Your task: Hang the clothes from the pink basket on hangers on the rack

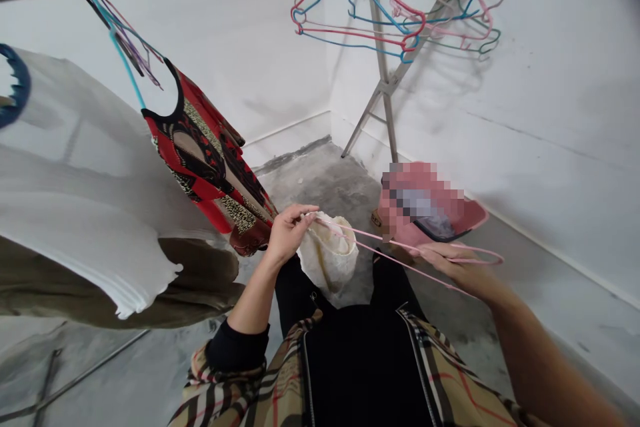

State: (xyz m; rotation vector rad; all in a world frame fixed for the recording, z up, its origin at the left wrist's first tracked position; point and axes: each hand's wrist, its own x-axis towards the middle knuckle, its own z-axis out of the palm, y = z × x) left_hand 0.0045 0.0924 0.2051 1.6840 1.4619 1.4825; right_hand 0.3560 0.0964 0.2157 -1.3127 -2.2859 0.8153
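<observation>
Pink hanger (383, 237) at white cloth (325, 263), mid-frame;
your left hand (291, 232) pinches cloth; your right hand (453, 261) grips hanger; best keep cloth spread.

Pink marks the thin hanger (370, 235), off-white with a brownish streak the garment (343, 265); a printed top (213, 157) mixes red, black and tan; a tan jacket (280, 373) carries black, white and red checks.

Tan plaid jacket (280, 377), black top (365, 367), black trousers (294, 297)
</observation>
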